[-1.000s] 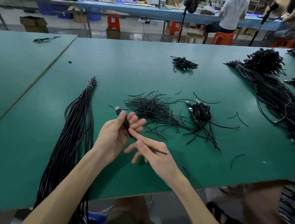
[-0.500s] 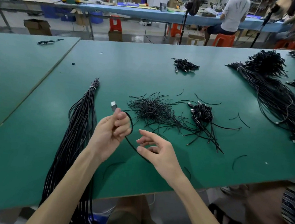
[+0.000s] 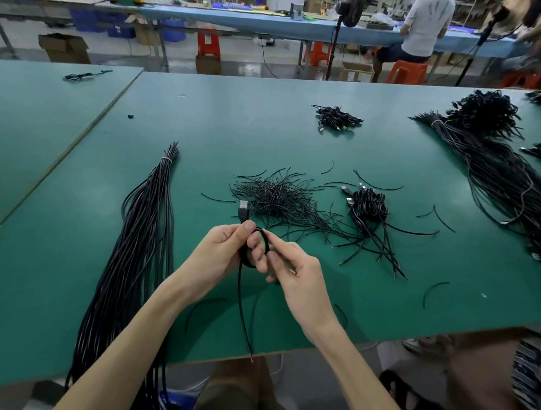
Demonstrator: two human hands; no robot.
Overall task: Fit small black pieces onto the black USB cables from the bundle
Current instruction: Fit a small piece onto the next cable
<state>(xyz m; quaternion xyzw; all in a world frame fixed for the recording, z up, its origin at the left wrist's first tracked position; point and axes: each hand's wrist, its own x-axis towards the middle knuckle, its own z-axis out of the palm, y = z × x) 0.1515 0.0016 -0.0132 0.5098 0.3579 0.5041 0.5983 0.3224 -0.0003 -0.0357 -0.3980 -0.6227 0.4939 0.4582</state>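
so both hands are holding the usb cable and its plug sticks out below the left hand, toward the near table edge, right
Not quite. The left hand and right hand do hold the USB cable, but its plug sticks out above the left hand, pointing away across the table, as the head view shows. The bare end is what hangs toward the near edge.

one head-worn view, looking forward and down over the green table [image 3: 364,147].

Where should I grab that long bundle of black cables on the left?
Probably right by the white tie at the far end of the bundle, coming from above. There the cables are bound into one narrow neck; nearer you they spread loose and hang over the edge of the table.
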